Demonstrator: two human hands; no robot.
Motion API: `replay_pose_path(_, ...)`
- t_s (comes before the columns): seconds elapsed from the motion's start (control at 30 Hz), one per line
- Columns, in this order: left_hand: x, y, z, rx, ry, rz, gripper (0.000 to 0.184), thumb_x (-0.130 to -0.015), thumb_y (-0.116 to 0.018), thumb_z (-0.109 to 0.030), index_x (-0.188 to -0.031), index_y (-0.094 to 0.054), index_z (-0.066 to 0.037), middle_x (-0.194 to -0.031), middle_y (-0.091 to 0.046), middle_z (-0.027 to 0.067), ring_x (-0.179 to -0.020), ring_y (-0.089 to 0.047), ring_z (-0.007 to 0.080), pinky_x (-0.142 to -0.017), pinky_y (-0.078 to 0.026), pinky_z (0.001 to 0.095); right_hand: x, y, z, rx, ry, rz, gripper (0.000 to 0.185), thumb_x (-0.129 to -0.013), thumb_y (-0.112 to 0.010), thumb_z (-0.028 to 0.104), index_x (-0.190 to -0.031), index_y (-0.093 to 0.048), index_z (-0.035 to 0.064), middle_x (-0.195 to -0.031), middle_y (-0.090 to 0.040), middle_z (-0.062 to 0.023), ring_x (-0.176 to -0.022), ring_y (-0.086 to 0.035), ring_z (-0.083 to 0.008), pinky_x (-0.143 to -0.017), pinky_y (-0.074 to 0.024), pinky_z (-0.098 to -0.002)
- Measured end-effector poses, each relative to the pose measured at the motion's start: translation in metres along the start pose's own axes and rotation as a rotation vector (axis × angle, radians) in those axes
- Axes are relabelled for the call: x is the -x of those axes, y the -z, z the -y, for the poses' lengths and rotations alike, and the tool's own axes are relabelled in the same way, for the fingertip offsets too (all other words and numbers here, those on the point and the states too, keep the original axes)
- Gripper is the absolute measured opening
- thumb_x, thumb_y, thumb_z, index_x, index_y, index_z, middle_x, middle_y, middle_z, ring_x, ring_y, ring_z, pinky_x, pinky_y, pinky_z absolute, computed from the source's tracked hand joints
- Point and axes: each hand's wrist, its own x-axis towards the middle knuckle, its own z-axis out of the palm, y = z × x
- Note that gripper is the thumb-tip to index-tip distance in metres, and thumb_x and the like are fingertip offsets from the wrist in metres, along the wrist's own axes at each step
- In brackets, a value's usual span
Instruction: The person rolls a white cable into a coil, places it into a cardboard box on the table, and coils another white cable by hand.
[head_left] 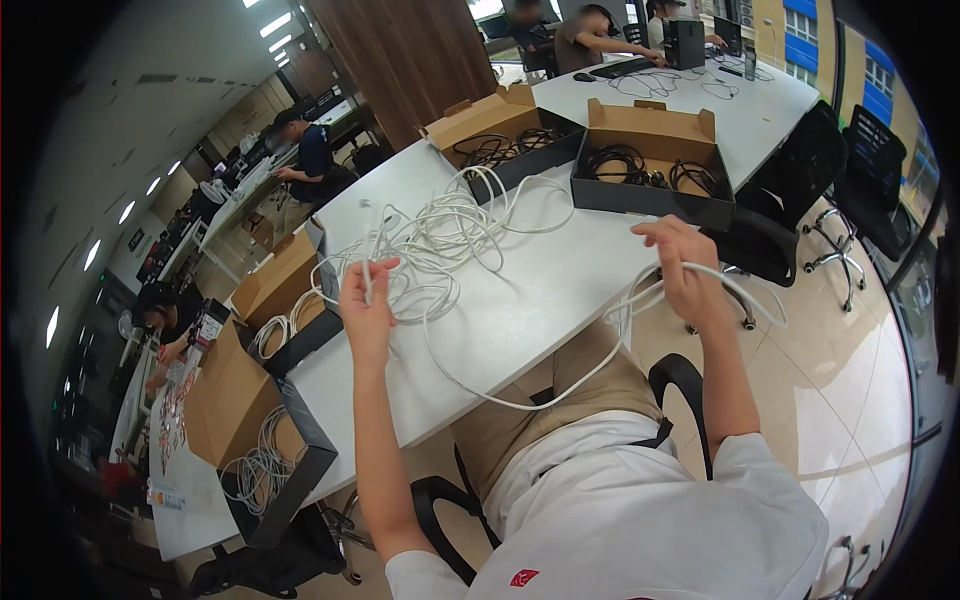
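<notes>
My left hand [368,300] is raised over the white table [600,270], its fingers closed on a white cable beside the tangled pile of white cables [450,230]. Past the table's front edge, my right hand [682,262] has its fingers curled round loops of white cable [640,300], and its index finger points left. Between the two hands a length of cable sags in a wide curve over the table edge and my lap.
Two open boxes of black cables [512,142] [655,175] stand behind the pile. At the left are open boxes with white cable [285,340] and grey cable [270,470]. Several people work at other places. Black chairs [780,200] stand at the right.
</notes>
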Motion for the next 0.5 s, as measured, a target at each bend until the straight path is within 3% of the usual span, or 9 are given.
replay_pose_path(0.03,-0.002,0.008,0.0,0.002,-0.034,-0.061,0.011,-0.096,-0.054,-0.016,-0.097,-0.049,-0.006,-0.095,-0.065,0.0079,-0.043,-0.037,0.001,-0.037,-0.031,0.016,0.0,-0.008,0.007,-0.004,0.028,0.0,0.034,-0.096,-0.041,0.022,-0.094,-0.067,0.0004,-0.073,-0.059,-0.014,-0.066,-0.059,-0.0278,-0.061,-0.0459,-0.0349)
replay_pose_path(0.1,-0.004,0.023,-0.007,0.058,-0.074,-0.089,0.011,-0.097,-0.051,-0.018,-0.099,-0.048,-0.007,-0.084,-0.062,0.0048,-0.042,-0.034,0.0004,-0.036,-0.027,0.0169,0.0,-0.021,0.024,-0.013,-0.099,0.274,0.024,-0.095,-0.046,0.019,-0.107,-0.063,0.0071,-0.071,-0.062,-0.013,-0.067,-0.062,-0.0319,-0.062,-0.0476,-0.0387)
replay_pose_path(0.17,-0.002,0.035,-0.012,0.109,-0.093,-0.081,0.011,-0.098,-0.05,-0.019,-0.101,-0.047,-0.008,-0.076,-0.059,0.0027,-0.042,-0.031,0.0,-0.036,-0.024,0.0175,-0.006,-0.045,0.042,0.037,-0.151,0.587,0.022,-0.094,-0.049,0.022,-0.108,-0.062,0.0102,-0.07,-0.063,-0.0145,-0.066,-0.062,-0.0333,-0.06,-0.047,-0.0423)
replay_pose_path(0.27,0.006,0.045,-0.021,0.108,-0.066,-0.036,0.014,-0.099,-0.049,-0.021,-0.103,-0.05,-0.007,-0.07,-0.054,0.0004,-0.045,-0.031,-0.0009,-0.039,-0.022,0.017,-0.007,-0.104,0.051,0.021,0.114,0.705,0.026,-0.093,-0.052,0.028,-0.107,-0.061,0.0082,-0.072,-0.063,-0.0178,-0.067,-0.062,-0.0352,-0.059,-0.0467,-0.0463)
replay_pose_path(0.37,0.011,0.051,-0.019,0.021,-0.145,-0.014,0.015,-0.098,-0.049,-0.02,-0.104,-0.053,-0.006,-0.069,-0.052,-0.0018,-0.049,-0.031,-0.0012,-0.044,-0.022,0.0165,-0.013,-0.17,0.057,0.053,0.24,0.718,0.042,-0.088,-0.057,0.041,-0.104,-0.063,0.0029,-0.073,-0.064,-0.0184,-0.069,-0.063,-0.0369,-0.062,-0.0491,-0.0472)
replay_pose_path(0.5,0.022,0.066,-0.022,-0.047,-0.15,-0.084,0.017,-0.097,-0.049,-0.015,-0.103,-0.059,-0.002,-0.071,-0.053,-0.0022,-0.053,-0.034,-0.0004,-0.048,-0.023,0.0163,-0.025,-0.25,0.056,0.196,0.172,0.952,0.065,-0.077,-0.062,0.059,-0.096,-0.065,-0.003,-0.079,-0.066,-0.0179,-0.077,-0.065,-0.0363,-0.069,-0.0519,-0.0438)
